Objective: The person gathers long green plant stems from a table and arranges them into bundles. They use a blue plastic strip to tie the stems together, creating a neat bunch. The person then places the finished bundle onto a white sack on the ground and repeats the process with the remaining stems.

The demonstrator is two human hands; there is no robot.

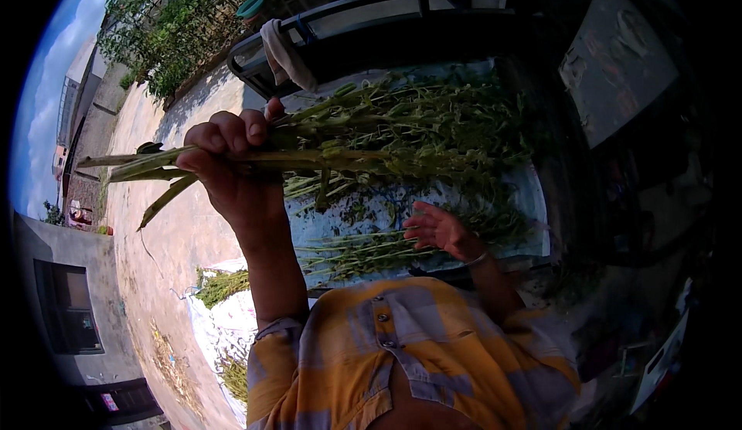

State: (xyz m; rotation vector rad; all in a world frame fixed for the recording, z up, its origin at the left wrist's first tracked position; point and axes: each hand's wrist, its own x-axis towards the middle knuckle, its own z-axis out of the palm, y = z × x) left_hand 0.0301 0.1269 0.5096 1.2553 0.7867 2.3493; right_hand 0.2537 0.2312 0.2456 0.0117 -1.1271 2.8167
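A bundle of long green plant stalks (340, 156) lies crosswise in front of me. My left hand (234, 181) is closed around it near the bare, cut ends, which stick out to the left. Toward the right the stalks carry dense small pods and leaves that run into shadow. My right hand (439, 231) hovers below the bundle, palm up and fingers apart, with nothing in it. Beneath both hands spreads a pale blue sheet (379, 207) strewn with dark bits. More thin stalks (352, 254) rest on the sheet's near side, close to my right hand.
Beyond the sheet runs a dark metal rail (363, 11) with a beige cloth (286, 55) hung over it. On the concrete ground at left, a white sheet (212, 329) holds more cut plants. A grey board (618, 59) stands at right.
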